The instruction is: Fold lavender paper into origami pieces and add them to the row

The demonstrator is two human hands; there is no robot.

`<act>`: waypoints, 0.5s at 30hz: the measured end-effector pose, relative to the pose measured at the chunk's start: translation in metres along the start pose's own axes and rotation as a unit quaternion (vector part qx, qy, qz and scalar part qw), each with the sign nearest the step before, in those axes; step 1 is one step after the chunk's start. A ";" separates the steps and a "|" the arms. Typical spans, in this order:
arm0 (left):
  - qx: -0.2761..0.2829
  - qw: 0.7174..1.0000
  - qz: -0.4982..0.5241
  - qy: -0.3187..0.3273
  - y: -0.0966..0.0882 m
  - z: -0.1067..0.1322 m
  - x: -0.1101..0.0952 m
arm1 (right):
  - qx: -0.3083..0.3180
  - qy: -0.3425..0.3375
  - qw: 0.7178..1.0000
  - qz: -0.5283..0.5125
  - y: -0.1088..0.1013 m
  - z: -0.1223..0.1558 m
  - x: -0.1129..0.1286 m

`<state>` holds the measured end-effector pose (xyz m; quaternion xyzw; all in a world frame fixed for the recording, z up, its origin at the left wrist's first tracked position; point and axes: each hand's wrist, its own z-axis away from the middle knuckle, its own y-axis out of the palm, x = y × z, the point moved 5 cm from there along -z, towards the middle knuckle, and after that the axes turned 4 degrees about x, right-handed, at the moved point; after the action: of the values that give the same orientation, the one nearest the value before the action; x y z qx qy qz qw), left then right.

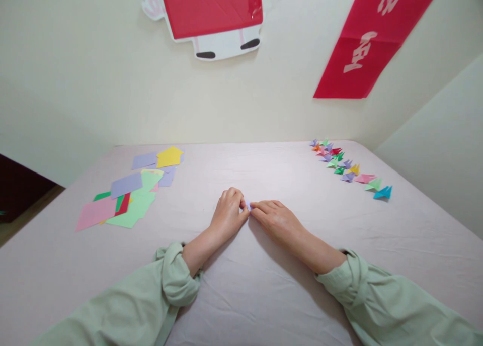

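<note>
Between my fingertips, at the middle of the table, is a small piece of purple paper (247, 205); most of it is hidden by my fingers. My left hand (229, 208) is closed, its thumb and fingers pinching the paper's left side. On the other side, my right hand (277, 219) has its fingers pressed together, with the fingertips on the paper's right edge. How the paper is folded cannot be made out.
Coloured paper sheets (126, 186) in purple, yellow, green, pink and red lie overlapping on the left. Several small folded paper figures (354, 170) form a slanting row at the right. A pale cloth covers the table (234, 295), which meets a wall (241, 104) behind.
</note>
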<state>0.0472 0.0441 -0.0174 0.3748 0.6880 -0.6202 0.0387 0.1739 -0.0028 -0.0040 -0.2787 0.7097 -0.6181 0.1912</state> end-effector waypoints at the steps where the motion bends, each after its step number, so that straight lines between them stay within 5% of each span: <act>1: -0.002 1.000 0.000 -0.002 0.000 0.000 0.001 | 0.000 -0.001 1.000 0.000 0.000 0.000 0.000; 15: -0.009 1.000 0.004 0.002 -0.002 0.001 0.004 | -0.004 0.009 1.000 -0.004 0.001 0.001 0.000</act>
<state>0.0433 0.0452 -0.0182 0.3785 0.6921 -0.6131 0.0431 0.1744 -0.0028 -0.0048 -0.2769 0.7127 -0.6185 0.1814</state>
